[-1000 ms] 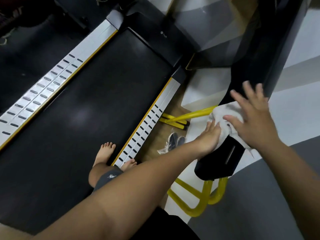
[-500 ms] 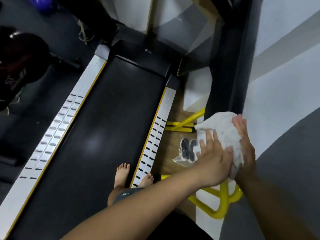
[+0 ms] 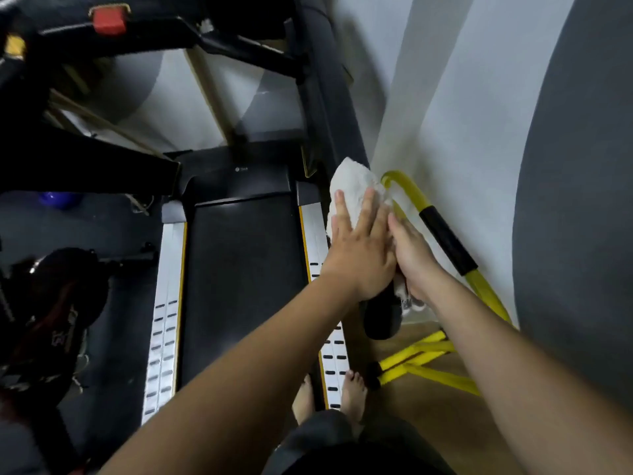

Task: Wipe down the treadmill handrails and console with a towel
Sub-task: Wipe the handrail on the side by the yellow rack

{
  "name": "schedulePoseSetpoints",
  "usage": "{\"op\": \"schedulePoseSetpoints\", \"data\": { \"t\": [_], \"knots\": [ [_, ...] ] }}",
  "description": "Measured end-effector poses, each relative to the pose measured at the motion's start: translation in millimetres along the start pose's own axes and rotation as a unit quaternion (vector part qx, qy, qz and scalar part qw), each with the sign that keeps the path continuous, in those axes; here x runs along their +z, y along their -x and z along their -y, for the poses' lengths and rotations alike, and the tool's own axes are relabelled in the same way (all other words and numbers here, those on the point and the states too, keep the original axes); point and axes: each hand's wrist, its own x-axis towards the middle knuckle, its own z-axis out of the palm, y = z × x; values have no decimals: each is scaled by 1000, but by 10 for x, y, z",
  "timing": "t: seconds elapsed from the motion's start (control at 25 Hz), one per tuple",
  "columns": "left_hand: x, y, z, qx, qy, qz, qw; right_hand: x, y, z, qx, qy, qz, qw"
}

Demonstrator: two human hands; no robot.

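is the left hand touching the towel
Touching. The head view shows the left hand laid flat on the white towel, its fingers pressing the cloth onto the black handrail.

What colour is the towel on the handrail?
White; the towel shows clearly in the head view.

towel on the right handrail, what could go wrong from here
1. The left hand lies flat on the towel while the right hand wraps the handrail; neither has a firm grip on the cloth, so it may slide off.
2. The yellow frame sits close beside the rail, so knuckles could knock it.
3. One bare foot is on the side strip, the other on the belt: leaning sideways may upset balance.
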Motion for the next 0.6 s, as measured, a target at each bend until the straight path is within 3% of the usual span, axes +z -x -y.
{"op": "schedulePoseSetpoints", "data": {
  "t": [0.08, 0.2, 0.32, 0.4, 0.48, 0.6],
  "knots": [
    [64, 303, -174, 27, -41, 12, 999, -2, 94, -235, -4, 5, -30, 1000],
    [82, 772, -523, 38, -29, 27, 998, -83, 479, -651, 15, -83, -57, 995],
    [261, 1034, -655, 132, -127, 39, 982, -51, 877, -891, 106, -192, -70, 973],
    [287, 1042, -540, 206, -133, 26, 969, -37, 968, -895, 188, -274, -52, 942],
    [244, 856, -412, 254, -133, 0, 958, -54, 894, -818, 208, -324, -23, 923],
    [80, 480, -322, 203, -115, -6, 972, -64, 656, -507, 174, -327, -57, 927]
  ]
}}
